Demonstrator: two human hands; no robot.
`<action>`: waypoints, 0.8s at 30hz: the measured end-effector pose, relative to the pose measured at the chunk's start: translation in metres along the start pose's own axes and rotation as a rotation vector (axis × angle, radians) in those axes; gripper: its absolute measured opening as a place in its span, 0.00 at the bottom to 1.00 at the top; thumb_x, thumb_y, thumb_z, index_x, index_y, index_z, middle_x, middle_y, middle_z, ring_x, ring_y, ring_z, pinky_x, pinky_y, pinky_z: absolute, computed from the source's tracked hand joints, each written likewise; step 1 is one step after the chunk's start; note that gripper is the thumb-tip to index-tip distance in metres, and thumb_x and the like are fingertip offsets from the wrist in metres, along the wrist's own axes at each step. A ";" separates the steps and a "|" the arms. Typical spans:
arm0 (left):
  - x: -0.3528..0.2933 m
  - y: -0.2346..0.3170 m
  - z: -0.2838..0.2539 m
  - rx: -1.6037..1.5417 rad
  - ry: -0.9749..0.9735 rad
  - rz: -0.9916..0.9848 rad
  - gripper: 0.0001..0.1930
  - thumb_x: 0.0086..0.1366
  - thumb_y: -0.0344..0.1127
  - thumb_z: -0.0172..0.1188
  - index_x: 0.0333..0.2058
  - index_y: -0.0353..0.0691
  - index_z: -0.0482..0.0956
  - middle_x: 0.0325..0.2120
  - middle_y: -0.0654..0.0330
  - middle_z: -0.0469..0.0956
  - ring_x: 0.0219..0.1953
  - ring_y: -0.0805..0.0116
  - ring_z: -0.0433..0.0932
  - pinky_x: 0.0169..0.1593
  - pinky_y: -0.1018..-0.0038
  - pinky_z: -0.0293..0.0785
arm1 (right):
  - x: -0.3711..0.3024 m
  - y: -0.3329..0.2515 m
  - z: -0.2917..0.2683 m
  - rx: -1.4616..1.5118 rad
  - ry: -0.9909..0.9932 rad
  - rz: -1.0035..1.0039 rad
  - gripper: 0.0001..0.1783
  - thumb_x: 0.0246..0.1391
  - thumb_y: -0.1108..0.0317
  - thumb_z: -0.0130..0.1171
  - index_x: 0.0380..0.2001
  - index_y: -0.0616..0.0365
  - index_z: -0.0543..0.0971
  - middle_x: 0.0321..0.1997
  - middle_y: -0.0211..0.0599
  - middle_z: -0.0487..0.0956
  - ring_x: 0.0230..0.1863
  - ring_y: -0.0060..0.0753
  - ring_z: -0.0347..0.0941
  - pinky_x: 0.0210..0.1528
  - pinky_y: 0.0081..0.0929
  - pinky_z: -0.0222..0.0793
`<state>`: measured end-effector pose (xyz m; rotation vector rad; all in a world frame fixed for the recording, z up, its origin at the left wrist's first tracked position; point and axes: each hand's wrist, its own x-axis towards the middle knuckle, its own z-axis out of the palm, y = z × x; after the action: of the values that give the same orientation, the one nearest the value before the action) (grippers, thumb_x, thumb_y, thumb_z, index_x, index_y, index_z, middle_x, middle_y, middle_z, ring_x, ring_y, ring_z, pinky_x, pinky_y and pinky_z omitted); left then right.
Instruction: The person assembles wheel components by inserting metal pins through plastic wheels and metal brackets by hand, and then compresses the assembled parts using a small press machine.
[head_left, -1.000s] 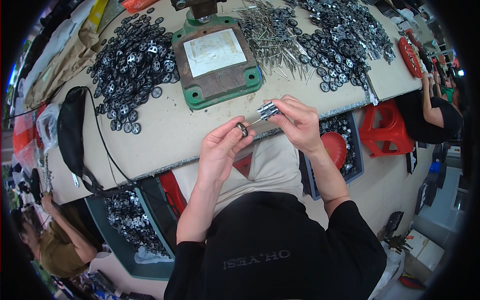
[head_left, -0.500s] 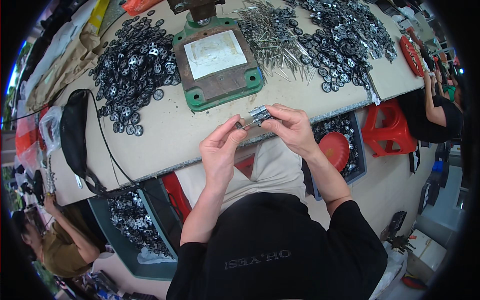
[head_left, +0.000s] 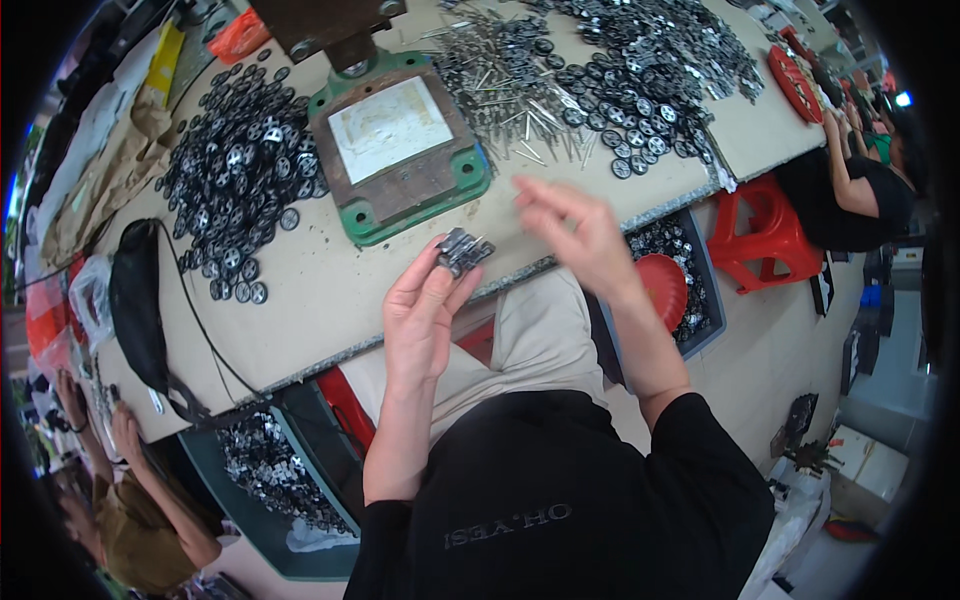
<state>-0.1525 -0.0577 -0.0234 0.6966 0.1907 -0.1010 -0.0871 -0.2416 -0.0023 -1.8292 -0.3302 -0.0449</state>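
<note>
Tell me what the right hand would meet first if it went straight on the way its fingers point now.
The right hand would probably meet the near right corner of the green metal base, though depth is unclear and it might pass above.

The right hand [head_left: 585, 235] no longer grips the small black-and-chrome part [head_left: 463, 252]; it is now off to the right of the press base [head_left: 410, 180], fingers blurred. The left hand [head_left: 425, 310] alone now holds the part, just in front of the press base, with its darker side turned up. Far left of the press base, a co-worker's second forearm [head_left: 92, 435] now shows.
</note>
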 end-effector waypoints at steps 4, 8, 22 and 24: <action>0.001 0.005 -0.003 -0.045 -0.068 -0.121 0.16 0.63 0.27 0.48 0.50 0.34 0.66 0.45 0.51 0.71 0.47 0.56 0.72 0.52 0.64 0.71 | 0.047 0.016 -0.048 -0.549 0.175 0.065 0.11 0.45 0.70 0.57 0.35 0.60 0.78 0.32 0.40 0.77 0.35 0.40 0.72 0.39 0.31 0.66; 0.002 0.001 -0.006 -0.051 -0.059 -0.120 0.15 0.63 0.27 0.49 0.49 0.34 0.66 0.46 0.51 0.71 0.48 0.54 0.71 0.52 0.65 0.71 | 0.079 0.047 -0.068 -0.728 0.245 -0.025 0.11 0.44 0.71 0.57 0.34 0.59 0.78 0.31 0.41 0.75 0.37 0.43 0.71 0.40 0.34 0.66; 0.003 0.002 -0.004 -0.045 -0.097 -0.145 0.16 0.63 0.28 0.49 0.49 0.31 0.66 0.44 0.51 0.72 0.47 0.56 0.72 0.50 0.69 0.72 | 0.036 0.004 -0.043 -0.478 -0.222 0.273 0.14 0.42 0.70 0.60 0.35 0.62 0.77 0.20 0.40 0.74 0.25 0.37 0.71 0.33 0.28 0.66; 0.002 0.002 -0.004 -0.041 -0.087 -0.146 0.16 0.63 0.28 0.49 0.49 0.31 0.65 0.44 0.51 0.72 0.47 0.56 0.72 0.50 0.70 0.72 | 0.032 0.006 -0.043 -0.608 -0.215 0.140 0.17 0.40 0.69 0.60 0.37 0.62 0.76 0.31 0.44 0.76 0.32 0.41 0.72 0.37 0.30 0.66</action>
<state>-0.1508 -0.0533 -0.0253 0.6359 0.1599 -0.2663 -0.0493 -0.2776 0.0109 -2.4647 -0.3626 0.1673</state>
